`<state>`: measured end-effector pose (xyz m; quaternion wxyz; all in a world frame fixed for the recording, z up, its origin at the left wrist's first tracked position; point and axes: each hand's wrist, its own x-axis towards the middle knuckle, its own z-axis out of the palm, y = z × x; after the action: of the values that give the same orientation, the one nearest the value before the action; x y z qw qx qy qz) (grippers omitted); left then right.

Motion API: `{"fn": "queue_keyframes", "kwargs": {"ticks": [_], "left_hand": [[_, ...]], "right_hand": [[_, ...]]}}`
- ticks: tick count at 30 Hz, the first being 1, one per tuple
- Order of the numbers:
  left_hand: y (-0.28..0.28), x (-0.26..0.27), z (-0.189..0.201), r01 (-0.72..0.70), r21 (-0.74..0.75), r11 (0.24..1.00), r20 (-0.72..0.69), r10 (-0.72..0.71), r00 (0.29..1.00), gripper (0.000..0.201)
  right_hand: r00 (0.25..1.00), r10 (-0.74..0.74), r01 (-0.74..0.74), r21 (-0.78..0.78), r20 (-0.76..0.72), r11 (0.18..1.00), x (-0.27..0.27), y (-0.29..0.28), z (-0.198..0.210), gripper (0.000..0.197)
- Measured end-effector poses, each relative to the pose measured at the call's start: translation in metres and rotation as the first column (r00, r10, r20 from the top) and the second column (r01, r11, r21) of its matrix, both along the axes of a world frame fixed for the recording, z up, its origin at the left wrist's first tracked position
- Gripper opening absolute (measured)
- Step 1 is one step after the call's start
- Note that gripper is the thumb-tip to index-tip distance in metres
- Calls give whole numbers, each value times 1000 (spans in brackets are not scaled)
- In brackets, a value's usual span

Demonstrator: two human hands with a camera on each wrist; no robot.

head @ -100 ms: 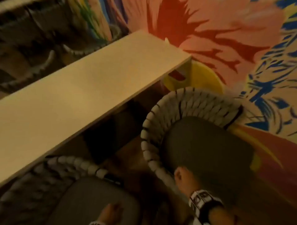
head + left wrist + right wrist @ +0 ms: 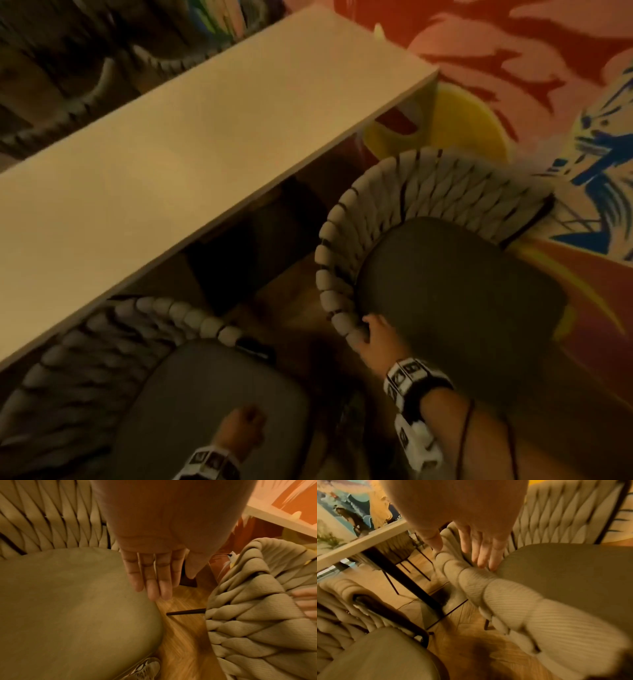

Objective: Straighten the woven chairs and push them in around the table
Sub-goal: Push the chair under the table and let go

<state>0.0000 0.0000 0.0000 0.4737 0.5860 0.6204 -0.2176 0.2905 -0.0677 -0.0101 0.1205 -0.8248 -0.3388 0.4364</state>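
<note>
Two woven chairs stand on the near side of the long pale table. The right chair has a grey woven back and a dark cushion, and it is turned at an angle to the table. My right hand grips the near end of its woven rim, thumb on the outer side and fingers on the cushion side. The left chair sits partly under the table edge. My left hand hovers over the edge of its cushion, fingers straight and holding nothing.
More woven chairs stand on the table's far side. A bright patterned rug lies beyond the table's end. Wooden floor shows in the narrow gap between the two near chairs. A black table leg stands there, and my shoe is below.
The head view has shifted, so everything sits higher in frame. My right hand stays on the right chair's rim, and more of my left hand shows.
</note>
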Motion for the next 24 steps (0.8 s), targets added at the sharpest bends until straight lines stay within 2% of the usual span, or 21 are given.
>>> {"fn": "queue_keyframes", "kwargs": {"ticks": [1,4,9,13,20,24], "left_hand": [[4,-3,-1,-3,-2,1000,3,3,1000,23],[1,-32,-16,13,-1,1000,-13,-13,1000,23],[5,-53,-36,5,8,1000,3,-5,1000,23],[-5,-51,-38,15,1,1000,34,-15,999,18],[-32,-10,-28,163,10,987,75,-163,984,21],[-60,24,-12,255,130,958,103,-269,958,17]], "right_hand": [[1000,10,-10,-16,7,1000,-6,17,-2,52],[997,70,-67,-61,34,996,-27,38,-27,56],[970,121,-115,-43,211,992,-31,41,-40,47],[964,127,-125,-26,234,992,-34,31,-36,47],[964,205,-198,-57,172,979,-45,-63,-31,52],[948,285,-280,-55,145,958,-54,-146,-33,51]]}}
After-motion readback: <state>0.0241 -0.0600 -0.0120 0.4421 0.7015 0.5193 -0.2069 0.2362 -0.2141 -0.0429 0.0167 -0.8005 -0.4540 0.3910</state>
